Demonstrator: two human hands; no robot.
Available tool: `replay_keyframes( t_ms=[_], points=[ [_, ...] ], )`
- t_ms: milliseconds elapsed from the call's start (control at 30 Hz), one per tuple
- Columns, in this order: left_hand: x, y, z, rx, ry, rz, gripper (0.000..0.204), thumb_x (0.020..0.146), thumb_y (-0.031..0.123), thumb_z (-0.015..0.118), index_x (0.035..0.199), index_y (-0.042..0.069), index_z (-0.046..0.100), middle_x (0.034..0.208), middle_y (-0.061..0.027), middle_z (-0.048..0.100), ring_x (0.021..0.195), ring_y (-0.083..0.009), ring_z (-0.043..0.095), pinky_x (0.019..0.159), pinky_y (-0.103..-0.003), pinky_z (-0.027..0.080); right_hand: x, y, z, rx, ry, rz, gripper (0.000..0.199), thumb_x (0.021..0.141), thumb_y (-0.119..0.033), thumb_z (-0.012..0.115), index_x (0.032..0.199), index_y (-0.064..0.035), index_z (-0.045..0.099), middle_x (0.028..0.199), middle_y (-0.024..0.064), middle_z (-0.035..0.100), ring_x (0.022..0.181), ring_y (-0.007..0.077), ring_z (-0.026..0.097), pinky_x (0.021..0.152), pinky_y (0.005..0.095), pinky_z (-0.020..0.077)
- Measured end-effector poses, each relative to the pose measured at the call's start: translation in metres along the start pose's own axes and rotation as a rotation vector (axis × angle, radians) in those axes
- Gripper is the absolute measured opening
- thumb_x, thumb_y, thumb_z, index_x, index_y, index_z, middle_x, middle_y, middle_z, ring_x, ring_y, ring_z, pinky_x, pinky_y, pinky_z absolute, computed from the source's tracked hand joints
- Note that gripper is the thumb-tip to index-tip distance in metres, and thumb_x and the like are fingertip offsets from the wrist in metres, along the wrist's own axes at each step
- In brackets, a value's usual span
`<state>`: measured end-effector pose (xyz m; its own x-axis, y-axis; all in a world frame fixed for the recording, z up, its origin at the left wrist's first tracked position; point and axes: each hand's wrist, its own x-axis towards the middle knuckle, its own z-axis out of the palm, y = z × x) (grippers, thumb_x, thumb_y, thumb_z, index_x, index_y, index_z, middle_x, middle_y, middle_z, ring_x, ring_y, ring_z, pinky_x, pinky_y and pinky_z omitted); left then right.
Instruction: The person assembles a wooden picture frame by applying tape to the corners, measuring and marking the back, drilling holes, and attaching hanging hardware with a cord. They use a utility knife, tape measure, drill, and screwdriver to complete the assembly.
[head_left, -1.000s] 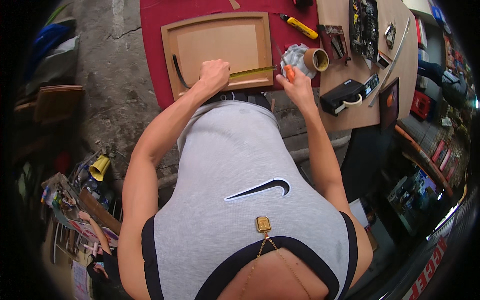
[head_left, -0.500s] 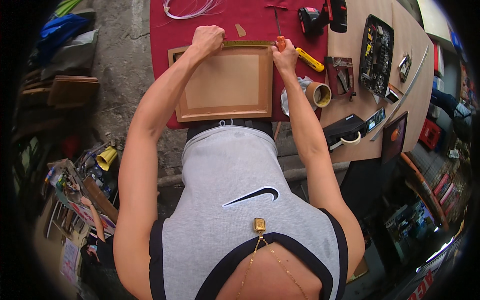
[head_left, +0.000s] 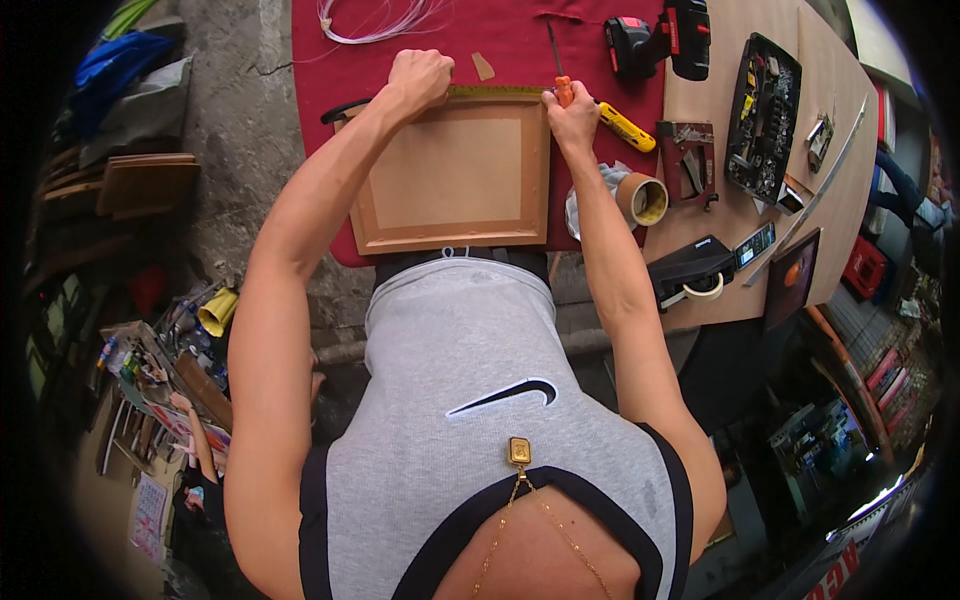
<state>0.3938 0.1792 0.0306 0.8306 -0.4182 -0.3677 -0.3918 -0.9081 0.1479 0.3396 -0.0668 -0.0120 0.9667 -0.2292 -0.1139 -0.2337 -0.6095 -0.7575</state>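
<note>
A yellow measuring tape (head_left: 497,91) stretches along the far edge of a wooden picture frame (head_left: 536,190), which lies face down with a brown backing board (head_left: 450,170). My left hand (head_left: 420,78) is closed over the tape near the frame's far left. At the far right corner, my right hand (head_left: 573,118) is closed on the tape's other end. An orange-handled screwdriver (head_left: 564,90) meets the right fingers; whether they grip it too is unclear. A black curved strip (head_left: 345,110) sits by the frame's far left corner, partly behind my left forearm.
Right of the frame are a yellow cutter knife (head_left: 627,127), a tape roll (head_left: 641,199), a staple gun (head_left: 688,165), a cordless drill (head_left: 650,48) and a black tray of small parts (head_left: 763,115). Clear strands (head_left: 385,22) and a wood scrap (head_left: 482,67) lie beyond.
The black strip by the frame's far left corner now shows more and sticks out past the frame. Both hands keep nearly the same places on the tape; the view has shifted slightly.
</note>
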Motion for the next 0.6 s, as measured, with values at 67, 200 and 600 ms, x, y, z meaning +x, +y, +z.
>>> replay_keyframes(
  t_ms=[67, 200, 600],
  points=[
    [0.001, -0.001, 0.002, -0.005, 0.000, 0.002, 0.017, 0.066, 0.020, 0.069, 0.079, 0.009, 0.070, 0.073, -0.0124, 0.066, 0.070, -0.0295, 0.066, 0.061, -0.040, 0.051, 0.000, 0.001, 0.001, 0.009, 0.011, -0.006, 0.025, 0.072, -0.018, 0.070, 0.077, -0.0009, 0.053, 0.065, 0.0181, 0.059, 0.065, 0.0362, 0.061, 0.061, 0.0426, 0.0450],
    [0.001, 0.001, 0.000, 0.001, -0.010, -0.003, 0.017, 0.067, 0.021, 0.068, 0.079, 0.009, 0.070, 0.073, -0.0123, 0.066, 0.070, -0.0293, 0.066, 0.061, -0.040, 0.051, -0.001, 0.003, 0.001, 0.012, 0.024, -0.025, 0.026, 0.073, -0.020, 0.070, 0.076, -0.0012, 0.052, 0.065, 0.0181, 0.059, 0.065, 0.0365, 0.061, 0.060, 0.0431, 0.0448],
    [-0.002, 0.002, -0.002, -0.026, -0.006, -0.034, 0.017, 0.067, 0.019, 0.066, 0.080, 0.009, 0.070, 0.074, -0.0133, 0.067, 0.071, -0.0300, 0.066, 0.061, -0.040, 0.052, -0.074, -0.055, -0.044, -0.153, -0.293, -0.162, 0.026, 0.087, -0.027, 0.057, 0.110, -0.0153, 0.059, 0.070, 0.0174, 0.060, 0.068, 0.0383, 0.061, 0.062, 0.0482, 0.0476]
  ],
)
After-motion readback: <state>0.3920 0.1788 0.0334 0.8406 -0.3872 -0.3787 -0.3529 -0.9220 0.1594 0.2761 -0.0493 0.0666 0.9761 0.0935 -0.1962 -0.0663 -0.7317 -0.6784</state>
